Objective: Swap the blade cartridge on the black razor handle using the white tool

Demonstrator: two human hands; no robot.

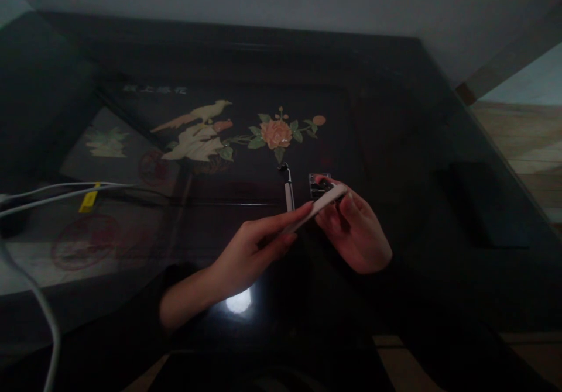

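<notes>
My left hand [246, 257] grips the lower end of a slim, pale, flat object [322, 200], seen nearly edge-on, between thumb and fingers. Its upper end, with small dark parts beside it, lies at the fingers of my right hand [355, 228], which are curled round it. What kind of thing it is, I cannot make out. Just behind my right fingertips is a small clear case [313, 188] with dark contents, partly hidden. Left of that, a slim white stick [288, 196] with a thin dark hooked tip points away from me, its near end hidden by my left hand.
The dark glossy table [395, 146] bears an inlaid bird and flower picture [276, 134]. White cables [57, 193] with a yellow tag [89, 199] run in from the left. A dark flat rectangular thing [487, 205] lies at the right. A pale wall [263, 0] stands behind.
</notes>
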